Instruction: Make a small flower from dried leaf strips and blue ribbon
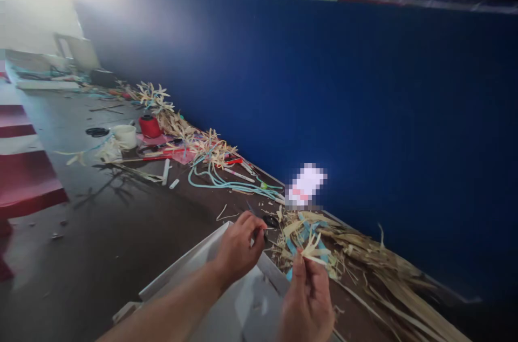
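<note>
My right hand (308, 299) is raised near the bottom of the view and pinches a small bundle of pale dried leaf strips (313, 247) between thumb and fingers. My left hand (239, 247) is closed around a thin dark tool (253, 212) whose tip points away from me; I cannot make out what it is. Both hands hover over a white tray (194, 272) at the table's near end. Just beyond them lies a heap of dried leaves (376, 261) mixed with blue tape pieces (301, 234).
A long dark table (121, 223) runs along a blue wall (364, 115). Farther down it lie straw flowers (154, 95), a red spool (149, 126), a white cup (125, 135), light blue cord (218, 180), pens and black scissors (97, 131). Red steps sit at the left.
</note>
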Demonstrator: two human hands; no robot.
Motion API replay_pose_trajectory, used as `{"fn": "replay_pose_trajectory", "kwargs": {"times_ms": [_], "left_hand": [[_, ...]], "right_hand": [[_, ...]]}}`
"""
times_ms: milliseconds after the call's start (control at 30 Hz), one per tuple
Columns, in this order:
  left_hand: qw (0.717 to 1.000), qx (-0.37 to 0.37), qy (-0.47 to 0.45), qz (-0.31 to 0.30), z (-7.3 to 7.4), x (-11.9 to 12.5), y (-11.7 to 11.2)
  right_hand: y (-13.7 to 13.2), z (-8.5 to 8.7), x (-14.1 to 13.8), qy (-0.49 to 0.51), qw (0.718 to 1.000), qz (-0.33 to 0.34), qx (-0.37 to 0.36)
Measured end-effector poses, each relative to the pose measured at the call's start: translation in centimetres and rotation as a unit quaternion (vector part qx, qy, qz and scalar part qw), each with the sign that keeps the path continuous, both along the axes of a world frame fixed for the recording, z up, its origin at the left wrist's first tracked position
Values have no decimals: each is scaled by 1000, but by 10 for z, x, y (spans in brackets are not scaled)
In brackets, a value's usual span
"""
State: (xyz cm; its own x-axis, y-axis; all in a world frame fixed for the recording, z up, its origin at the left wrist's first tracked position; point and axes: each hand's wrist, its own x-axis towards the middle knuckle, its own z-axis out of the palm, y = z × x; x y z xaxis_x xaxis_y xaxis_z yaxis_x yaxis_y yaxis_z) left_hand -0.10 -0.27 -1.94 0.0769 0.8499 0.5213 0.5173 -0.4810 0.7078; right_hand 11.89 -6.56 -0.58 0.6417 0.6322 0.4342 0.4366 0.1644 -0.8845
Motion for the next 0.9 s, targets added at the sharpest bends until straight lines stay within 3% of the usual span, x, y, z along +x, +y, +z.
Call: {"fn": "replay_pose_trajectory", "kwargs": {"times_ms": [100,233,400,667,800,900], "left_hand": [[1000,-16,-15,11,1,-3,0],[998,-35,-39,-21,4,0,-4],[997,-5,-57,-50,6,2,-6],[989,0,-144,-35,8,-1,-4],[962,-60,-252,-85,10,1,-2],[915,-120,-357,-142,14,0,1]], "right_hand": [[-1,7,-2,-3,1000,0,1],[-3,7,-4,-54,998,-10,13],[1,5,-7,-130,990,5,46],[4,6,-9,-186,978,-9,97],[5,4,-14,-216,970,10,110],[6,2,-17,-227,967,27,114]]}}
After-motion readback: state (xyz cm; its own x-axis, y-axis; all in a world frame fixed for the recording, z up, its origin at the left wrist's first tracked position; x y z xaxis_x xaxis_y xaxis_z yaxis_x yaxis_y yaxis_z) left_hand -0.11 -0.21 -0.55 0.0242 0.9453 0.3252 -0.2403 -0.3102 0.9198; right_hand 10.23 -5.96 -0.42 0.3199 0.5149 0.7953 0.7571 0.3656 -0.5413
